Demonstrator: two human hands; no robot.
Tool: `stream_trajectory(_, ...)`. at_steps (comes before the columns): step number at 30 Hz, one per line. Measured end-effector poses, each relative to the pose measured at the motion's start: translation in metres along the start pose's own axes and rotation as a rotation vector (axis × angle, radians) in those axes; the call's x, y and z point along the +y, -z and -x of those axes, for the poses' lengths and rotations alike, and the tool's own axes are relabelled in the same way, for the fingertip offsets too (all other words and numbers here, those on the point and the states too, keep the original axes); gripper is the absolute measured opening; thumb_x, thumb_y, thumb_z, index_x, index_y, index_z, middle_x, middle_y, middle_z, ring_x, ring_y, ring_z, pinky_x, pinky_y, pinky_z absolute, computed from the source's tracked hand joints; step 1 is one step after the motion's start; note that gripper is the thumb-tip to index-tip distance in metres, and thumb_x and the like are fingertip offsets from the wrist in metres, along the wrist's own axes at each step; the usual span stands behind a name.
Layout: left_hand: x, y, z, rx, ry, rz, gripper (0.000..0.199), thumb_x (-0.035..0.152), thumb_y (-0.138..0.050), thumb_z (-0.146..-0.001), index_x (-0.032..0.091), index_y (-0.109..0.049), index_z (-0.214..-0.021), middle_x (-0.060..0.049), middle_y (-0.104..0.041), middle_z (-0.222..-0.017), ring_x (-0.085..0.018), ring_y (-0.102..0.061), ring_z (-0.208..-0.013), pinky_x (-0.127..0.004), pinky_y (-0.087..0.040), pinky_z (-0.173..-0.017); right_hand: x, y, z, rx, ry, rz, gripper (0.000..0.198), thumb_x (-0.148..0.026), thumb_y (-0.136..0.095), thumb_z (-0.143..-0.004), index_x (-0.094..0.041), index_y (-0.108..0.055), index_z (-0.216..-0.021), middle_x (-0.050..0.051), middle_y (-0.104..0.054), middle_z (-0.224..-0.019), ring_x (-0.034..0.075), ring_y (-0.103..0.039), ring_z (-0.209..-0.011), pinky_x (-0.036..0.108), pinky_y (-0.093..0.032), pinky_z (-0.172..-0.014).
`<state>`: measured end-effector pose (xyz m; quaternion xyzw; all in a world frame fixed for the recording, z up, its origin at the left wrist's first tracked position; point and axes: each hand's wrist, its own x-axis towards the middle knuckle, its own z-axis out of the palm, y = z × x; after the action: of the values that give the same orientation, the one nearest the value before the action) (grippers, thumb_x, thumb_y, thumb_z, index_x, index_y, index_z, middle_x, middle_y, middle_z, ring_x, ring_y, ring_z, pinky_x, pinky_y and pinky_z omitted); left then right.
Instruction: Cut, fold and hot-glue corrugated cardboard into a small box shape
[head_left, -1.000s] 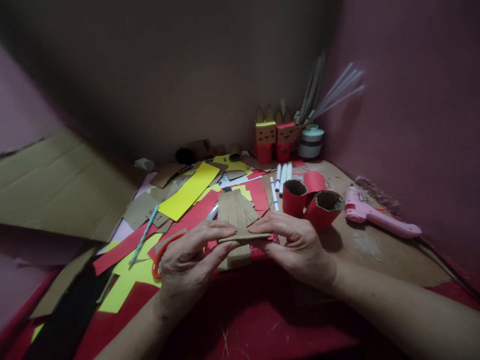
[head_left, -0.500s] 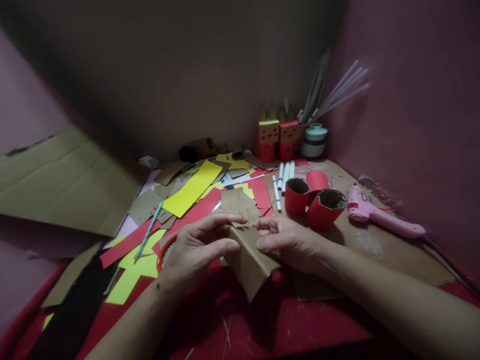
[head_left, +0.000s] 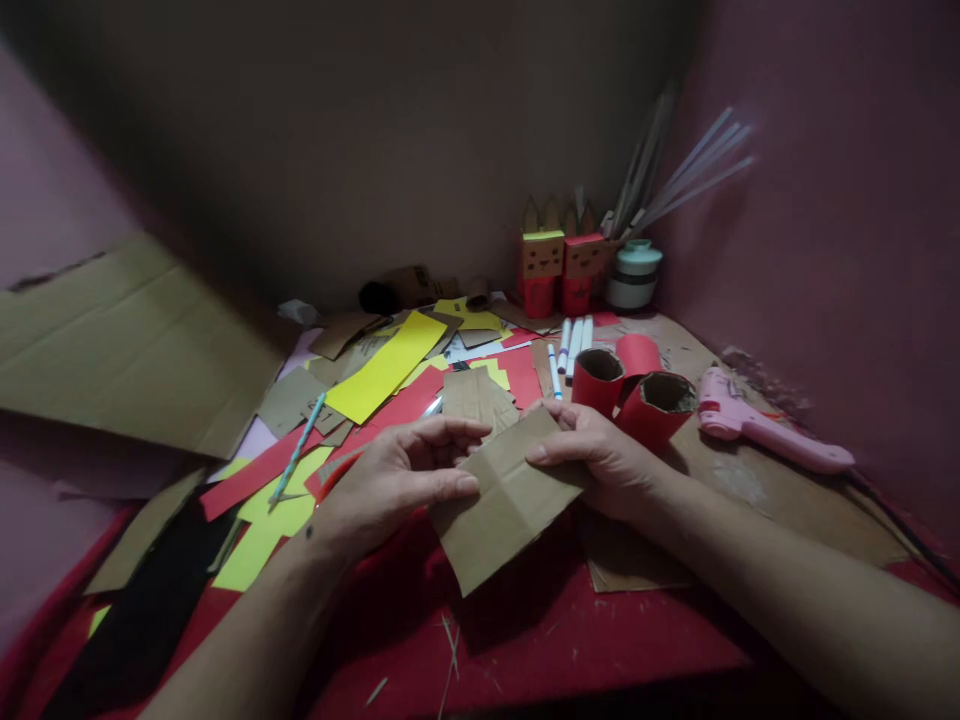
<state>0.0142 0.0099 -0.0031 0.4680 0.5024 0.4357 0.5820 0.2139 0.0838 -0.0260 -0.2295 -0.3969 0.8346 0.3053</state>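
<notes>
A creased, roughly rectangular piece of cardboard (head_left: 510,500) is held tilted over the red tabletop, in front of me. My right hand (head_left: 581,440) grips its upper right edge, thumb on the face and fingers behind. At the left edge, my left hand (head_left: 409,465) has its thumb on the cardboard, and its other fingers curl near the top edge, partly hidden. Just beyond the hands lies another strip of cardboard (head_left: 476,395). Below my right hand, a flat cardboard piece (head_left: 630,560) rests on the table.
Red paper-covered tubes (head_left: 656,410) stand at right, beside a pink glue gun (head_left: 772,430). White markers (head_left: 576,350) lie behind them. Yellow paper (head_left: 386,370), red scraps and a twisted blue stick (head_left: 300,450) spread leftward. Two decorated box figures (head_left: 544,265) and a lidded jar (head_left: 635,275) stand behind.
The cardboard piece was bent along its crease and now lies opened out nearly flat, its face toward me. My right hand has shifted slightly up and right.
</notes>
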Motion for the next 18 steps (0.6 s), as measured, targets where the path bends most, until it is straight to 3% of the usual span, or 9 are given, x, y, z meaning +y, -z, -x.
stream_trajectory(5,0.001,-0.001,0.002,-0.037,0.033,-0.008,0.034,0.021,-0.080,-0.070,0.022,-0.070,-0.103,-0.002,-0.071,-0.096,-0.014,-0.063,-0.084,-0.021,-0.050,-0.071,0.000,0.001,0.001,0.003,-0.001,-0.007,0.029,-0.009,-0.077,-0.054,-0.014,-0.064,-0.080,0.001,-0.068,-0.071,0.012,-0.061,-0.061,0.023,-0.046,-0.061)
stream_trajectory(8,-0.001,0.000,0.002,-0.004,0.036,-0.065,0.021,0.026,-0.079,-0.072,0.021,-0.071,-0.091,0.001,-0.069,-0.085,-0.010,-0.060,-0.076,-0.018,-0.047,-0.066,0.001,0.002,0.000,-0.013,-0.010,-0.021,0.030,-0.009,-0.077,-0.054,-0.014,-0.064,-0.081,0.001,-0.069,-0.072,0.013,-0.062,-0.063,0.024,-0.046,-0.062)
stream_trajectory(12,-0.003,-0.001,0.002,0.034,0.004,-0.102,0.012,0.028,-0.077,-0.073,0.018,-0.071,-0.077,0.002,-0.064,-0.073,-0.008,-0.055,-0.069,-0.017,-0.042,-0.062,0.005,0.002,-0.001,-0.088,-0.049,-0.059,0.031,-0.010,-0.077,-0.057,-0.013,-0.064,-0.086,0.003,-0.070,-0.077,0.015,-0.065,-0.067,0.027,-0.048,-0.069)
stream_trajectory(18,-0.005,-0.006,0.000,0.044,-0.127,-0.203,0.006,0.024,-0.074,-0.073,0.019,-0.070,-0.072,0.002,-0.063,-0.074,-0.011,-0.055,-0.075,-0.020,-0.042,-0.070,0.012,0.004,-0.003,-0.144,-0.186,-0.130,0.036,-0.011,-0.076,-0.059,-0.010,-0.062,-0.092,0.006,-0.070,-0.076,0.016,-0.066,-0.067,0.031,-0.048,-0.075)
